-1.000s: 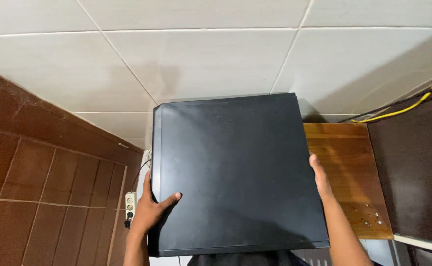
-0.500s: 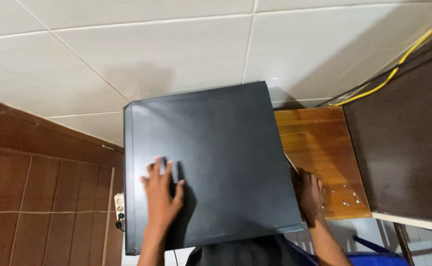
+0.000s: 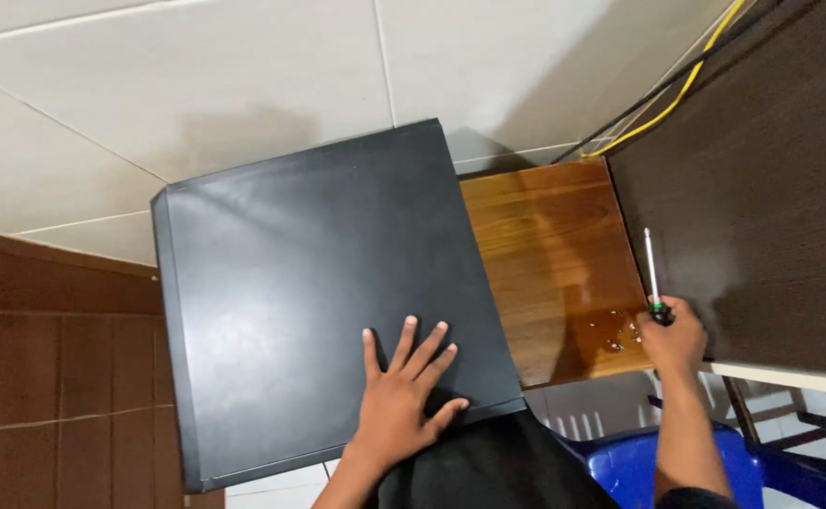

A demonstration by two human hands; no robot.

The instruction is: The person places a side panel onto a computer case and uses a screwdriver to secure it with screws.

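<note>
The black case point(image 3: 319, 302), a flat rectangular box, fills the middle of the frame, tilted slightly, with its left edge over the brown tiles point(image 3: 45, 377) at lower left and its top corner over the pale floor tiles point(image 3: 243, 85). The left hand point(image 3: 402, 396) lies flat on the case's lower right part, fingers spread, grasping nothing. Just right of the case sits a glossy wooden board point(image 3: 550, 264), with a few small screws point(image 3: 616, 330) near its lower right corner. The right hand point(image 3: 674, 341), at the board's right edge, is clenched around the handle of a screwdriver point(image 3: 652, 273) whose shaft points up the frame along the dark tabletop point(image 3: 762, 188). A yellow cable point(image 3: 686, 85) runs at upper right; a blue chair point(image 3: 630, 467) shows at the bottom.
</note>
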